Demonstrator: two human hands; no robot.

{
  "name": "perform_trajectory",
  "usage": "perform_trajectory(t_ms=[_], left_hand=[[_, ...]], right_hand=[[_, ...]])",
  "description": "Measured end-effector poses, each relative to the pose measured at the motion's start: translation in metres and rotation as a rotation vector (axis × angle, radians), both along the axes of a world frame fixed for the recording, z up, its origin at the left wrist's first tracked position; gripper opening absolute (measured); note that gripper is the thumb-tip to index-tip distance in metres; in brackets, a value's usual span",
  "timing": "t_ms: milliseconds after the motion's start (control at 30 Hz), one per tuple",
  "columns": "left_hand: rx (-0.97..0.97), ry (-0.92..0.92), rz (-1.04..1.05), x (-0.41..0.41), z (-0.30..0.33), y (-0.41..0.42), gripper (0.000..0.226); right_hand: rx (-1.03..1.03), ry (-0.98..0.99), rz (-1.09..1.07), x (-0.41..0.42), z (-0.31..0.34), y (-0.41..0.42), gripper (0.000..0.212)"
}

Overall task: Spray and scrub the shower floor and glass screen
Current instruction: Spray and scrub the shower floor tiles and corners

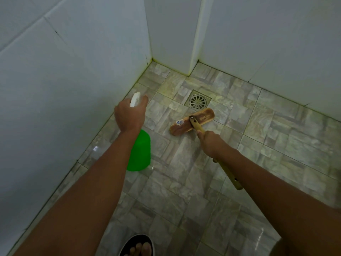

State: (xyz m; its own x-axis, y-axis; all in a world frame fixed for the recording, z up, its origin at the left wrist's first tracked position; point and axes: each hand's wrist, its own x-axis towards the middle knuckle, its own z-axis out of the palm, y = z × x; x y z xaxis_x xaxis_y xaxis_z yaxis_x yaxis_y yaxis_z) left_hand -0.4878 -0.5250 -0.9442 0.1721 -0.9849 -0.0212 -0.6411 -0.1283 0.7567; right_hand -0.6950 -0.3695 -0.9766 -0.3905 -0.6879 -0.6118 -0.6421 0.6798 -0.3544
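The scrub brush [192, 122] lies with its wooden head flat on the shower floor [184, 172], just on the near side of the square drain [197, 100] and toward the far corner where the white tiled walls [73, 71] meet. The head's long axis runs from lower left to upper right, its right end closest to the drain. The yellowish handle [227, 170] joins the head at mid-length and slants back toward the lower right, crossing the head roughly at a right angle.

The right hand [208, 141] grips this handle close to the head, fingers wrapped fully round it, thumb lying along the top and pointing toward the head; the handle's free end sticks out beyond the wrist.

The left hand [130, 115] holds the spray bottle [139, 152] up near the left wall. Its fingers are curled round the neck, with the index finger stretched forward beside the white nozzle [134, 99], which points away toward the far corner. The green body hangs below the wrist, its base toward the camera.

At the near edge of the floor, a sandalled foot [137, 246] shows.
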Motion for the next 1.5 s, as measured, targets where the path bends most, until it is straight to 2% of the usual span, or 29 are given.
perform_trajectory(t_ms=[167,300,433,667,833,900,1000,1100,1200,1267,1367,1500], left_hand=[[0.026,-0.007,-0.109,0.003,-0.001,-0.005,0.055],[0.040,0.029,-0.077,0.004,0.000,-0.003,0.041],[-0.005,-0.007,-0.078,0.006,-0.002,-0.003,0.045],[0.023,-0.017,-0.078,0.010,0.001,-0.006,0.050],[-0.025,-0.096,-0.193,0.017,-0.003,-0.014,0.048],[-0.036,-0.071,-0.218,0.025,-0.005,-0.018,0.054],[-0.031,-0.043,-0.139,0.037,-0.004,-0.023,0.049],[-0.035,-0.044,-0.060,0.045,-0.004,-0.030,0.045],[-0.085,-0.029,-0.074,0.049,-0.010,-0.030,0.049],[-0.118,-0.018,-0.129,0.050,-0.014,-0.026,0.054],[-0.156,0.005,-0.189,0.046,-0.015,-0.020,0.058],[-0.163,0.073,-0.217,0.045,-0.020,-0.020,0.048]], right_hand=[[0.023,-0.036,-0.052,0.002,0.004,-0.002,0.056],[0.032,-0.066,-0.076,0.002,0.008,-0.002,0.056],[0.032,-0.078,-0.089,0.003,0.009,-0.002,0.055],[0.043,-0.100,-0.106,0.003,0.012,-0.005,0.059],[0.019,-0.065,-0.043,0.000,0.021,-0.013,0.054],[-0.013,-0.037,-0.005,-0.003,0.028,-0.023,0.051],[-0.076,0.047,0.087,-0.003,0.045,-0.052,0.047],[-0.162,0.142,0.203,0.001,0.056,-0.106,0.051],[-0.244,0.209,0.333,0.020,0.059,-0.171,0.039],[-0.309,0.190,0.393,0.037,0.060,-0.212,0.051],[-0.232,0.310,0.600,0.045,0.054,-0.257,0.059],[-0.086,0.382,0.720,0.041,0.021,-0.284,0.073]])
